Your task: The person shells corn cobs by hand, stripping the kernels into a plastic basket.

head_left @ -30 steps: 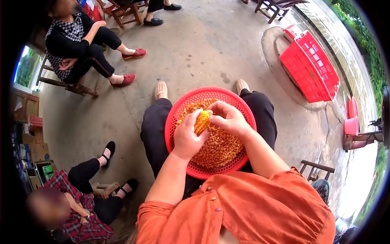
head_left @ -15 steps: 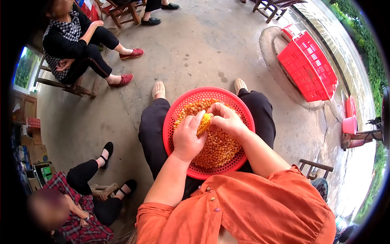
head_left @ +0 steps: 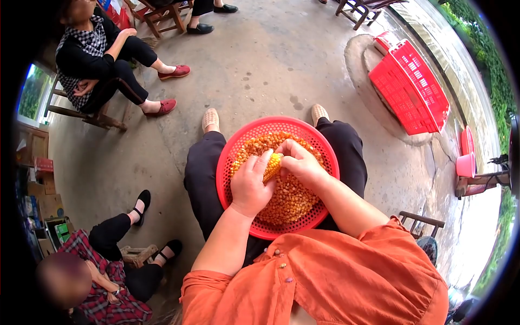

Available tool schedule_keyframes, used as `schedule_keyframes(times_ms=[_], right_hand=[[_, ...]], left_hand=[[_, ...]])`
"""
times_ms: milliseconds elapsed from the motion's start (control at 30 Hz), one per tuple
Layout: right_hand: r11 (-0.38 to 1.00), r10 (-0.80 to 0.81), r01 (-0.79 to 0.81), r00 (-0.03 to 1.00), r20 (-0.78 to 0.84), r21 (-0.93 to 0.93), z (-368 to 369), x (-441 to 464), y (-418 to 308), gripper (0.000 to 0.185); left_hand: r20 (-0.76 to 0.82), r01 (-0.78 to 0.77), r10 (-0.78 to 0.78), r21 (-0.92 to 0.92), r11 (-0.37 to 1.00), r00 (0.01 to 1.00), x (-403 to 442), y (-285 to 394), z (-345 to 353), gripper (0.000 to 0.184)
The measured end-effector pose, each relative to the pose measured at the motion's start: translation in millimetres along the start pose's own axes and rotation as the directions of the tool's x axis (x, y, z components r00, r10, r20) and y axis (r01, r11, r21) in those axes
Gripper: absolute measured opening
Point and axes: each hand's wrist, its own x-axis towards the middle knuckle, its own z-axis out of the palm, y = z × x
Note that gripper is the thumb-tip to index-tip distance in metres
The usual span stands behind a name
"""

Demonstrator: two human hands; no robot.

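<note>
1. Boxes stand piled at the left edge, one of them green; the print on them is too small to read
2. The left hand wraps the corn cob from its left side, fingers curled over the far side and thumb pressed in from the near side, closed firmly round it
3. The right hand closes on the cob's right side, with bent fingers and thumb drawn together there; whether a loose kernel is pinched between them cannot be told
4. Both forearms reach forward from the orange sleeves and angle inward, so that the hands meet at the cob
5. The cob is held above the loose kernels, tilted, with its yellow rows showing between the hands
6. The round red basket, with a perforated rim, lies across the person's lap between dark-trousered knees, and a broad heap of orange-yellow kernels covers its middle
7. On the floor ahead and to the right is a red slatted crate, and a pink basin is farther right
8. A person in a checked collar sits at upper left with arms folded in; another in a plaid shirt sits at lower left
</note>
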Motion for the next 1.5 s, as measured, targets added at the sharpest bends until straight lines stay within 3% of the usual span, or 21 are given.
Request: schedule_keyframes(times_ms=[167, 233, 533, 933, 1500], right_hand=[[0.999, 0.018, -0.017, 1.0, 0.022, -0.032, -1, 0, -3, 0.016], [0.995, -0.093, 0.094, 0.995, -0.027, 0.046, 1, 4, 5, 0.012], [0.981, -0.091, 0.074, 0.991, 0.094, 0.177, -5, 3, -5, 0.019], [0.985, -0.094, 0.078, 0.99, 0.101, 0.153, -6, 3, -3, 0.023], [0.987, -0.103, 0.09, 0.99, 0.097, 0.13, -6, 3, -3, 0.021]], left_hand=[[0.035, 0.005, -0.005, -0.016, 1.0, 0.999, 1, 1, -2, 0.056], [0.034, 0.05, -0.047, -0.109, 0.993, 0.998, 1, 1, -2, 0.056], [-0.009, 0.087, -0.09, -0.183, 0.979, 0.996, 2, -1, -4, 0.057], [0.018, 0.072, -0.07, -0.114, 0.991, 0.997, 2, 0, -5, 0.057], [0.027, 0.095, -0.092, -0.161, 0.982, 0.995, 3, 1, -7, 0.057]])
